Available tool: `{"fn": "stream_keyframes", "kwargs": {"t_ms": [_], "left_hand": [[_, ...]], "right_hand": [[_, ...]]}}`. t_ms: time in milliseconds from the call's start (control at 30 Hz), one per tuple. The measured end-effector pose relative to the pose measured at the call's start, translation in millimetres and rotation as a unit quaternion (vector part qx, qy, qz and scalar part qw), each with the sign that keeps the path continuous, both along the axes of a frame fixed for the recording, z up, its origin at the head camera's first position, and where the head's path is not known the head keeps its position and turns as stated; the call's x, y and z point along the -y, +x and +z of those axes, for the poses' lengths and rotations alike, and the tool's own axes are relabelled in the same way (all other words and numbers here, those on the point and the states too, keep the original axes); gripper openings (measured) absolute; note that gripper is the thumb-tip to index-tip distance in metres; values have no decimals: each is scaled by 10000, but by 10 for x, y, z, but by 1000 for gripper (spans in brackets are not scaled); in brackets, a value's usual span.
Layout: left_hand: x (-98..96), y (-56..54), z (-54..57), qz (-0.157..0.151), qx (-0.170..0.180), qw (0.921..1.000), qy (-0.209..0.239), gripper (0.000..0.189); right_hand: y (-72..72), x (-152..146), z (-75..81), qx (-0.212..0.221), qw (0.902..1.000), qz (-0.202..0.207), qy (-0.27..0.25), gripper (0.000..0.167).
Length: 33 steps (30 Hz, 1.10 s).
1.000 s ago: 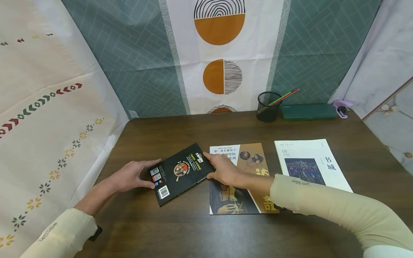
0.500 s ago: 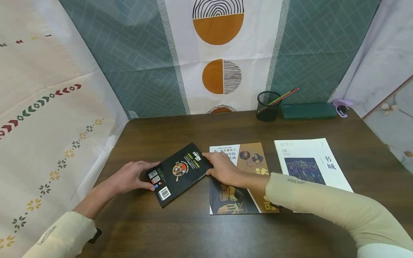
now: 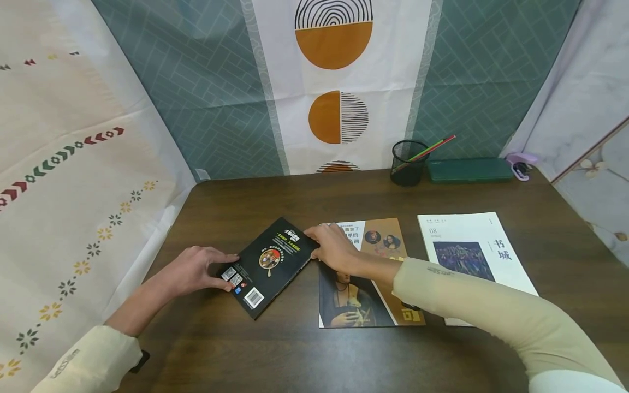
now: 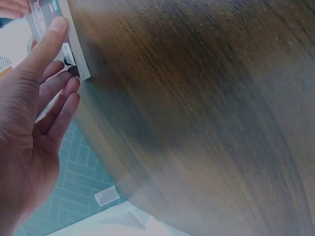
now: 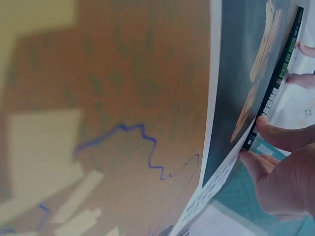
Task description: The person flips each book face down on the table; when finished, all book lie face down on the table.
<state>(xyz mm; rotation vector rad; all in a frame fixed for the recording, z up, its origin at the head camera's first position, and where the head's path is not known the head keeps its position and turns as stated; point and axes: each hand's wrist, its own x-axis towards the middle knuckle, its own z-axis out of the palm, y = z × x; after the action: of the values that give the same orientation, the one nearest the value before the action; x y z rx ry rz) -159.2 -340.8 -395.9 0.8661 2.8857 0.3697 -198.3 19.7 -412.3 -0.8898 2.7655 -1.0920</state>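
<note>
A black book [image 3: 269, 262] with a barcode and a round food picture on its cover lies turned at an angle on the table. My left hand [image 3: 191, 270] grips its left edge; in the left wrist view the thumb [image 4: 55, 30] lies on the cover and the fingers are by the edge. At the opposite corner, my right hand [image 3: 336, 248] pinches the book between thumb and fingers, as the right wrist view shows along the spine [image 5: 275, 88]. Beneath the right hand and forearm lies a brown picture book [image 3: 354, 305] with a painted portrait, partly hidden.
A white book [image 3: 467, 232] lies to the right, partly under the right sleeve. Along the back of the wooden table [image 3: 275, 360] stand a black mesh pen cup [image 3: 409, 164] with pencils, a green case [image 3: 470, 170] and a light purple object [image 3: 522, 161].
The black book has turned counterclockwise and shifted slightly left, with both hands holding it. My right hand has moved a little left; the other books have stayed in place.
</note>
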Motion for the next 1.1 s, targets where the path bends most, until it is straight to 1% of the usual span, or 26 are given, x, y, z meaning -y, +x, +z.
{"fn": "stream_keyframes", "kwargs": {"t_ms": [67, 133, 233, 400, 533, 733, 867, 967, 1100], "left_hand": [[0, 1, 20, -47, 20, 10000, -41, 70], [-1, 2, 41, -84, 112, 9999, -51, 70], [3, 12, 63, -211, 139, 9997, -35, 65], [12, 50, 78, -462, -25, 9989, -47, 53], [-7, 85, 105, -576, -43, 9983, -87, 45], [-17, 129, 108, -794, -227, 9962, -263, 39], [-21, 159, 92, -850, -331, 9953, -329, 36], [-39, 178, 90, -894, -344, 9950, -282, 34], [-56, 201, 108, -967, -391, 9942, -245, 31]], "right_hand": [[-36, 15, 1, 48, 10000, -23, 3, 52], [-74, 31, 4, 42, 10000, -9, 15, 50], [-129, 51, 12, -61, 9999, 81, 135, 49], [-202, 83, 25, -83, 9992, 259, 299, 48], [-260, 117, 34, -12, 9987, 341, 367, 48], [-315, 162, 44, 67, 9983, 433, 387, 46], [-338, 188, 38, 72, 9979, 444, 456, 44], [-354, 200, 33, 50, 9979, 399, 499, 44], [-386, 213, 53, 50, 9981, 381, 486, 42]]}}
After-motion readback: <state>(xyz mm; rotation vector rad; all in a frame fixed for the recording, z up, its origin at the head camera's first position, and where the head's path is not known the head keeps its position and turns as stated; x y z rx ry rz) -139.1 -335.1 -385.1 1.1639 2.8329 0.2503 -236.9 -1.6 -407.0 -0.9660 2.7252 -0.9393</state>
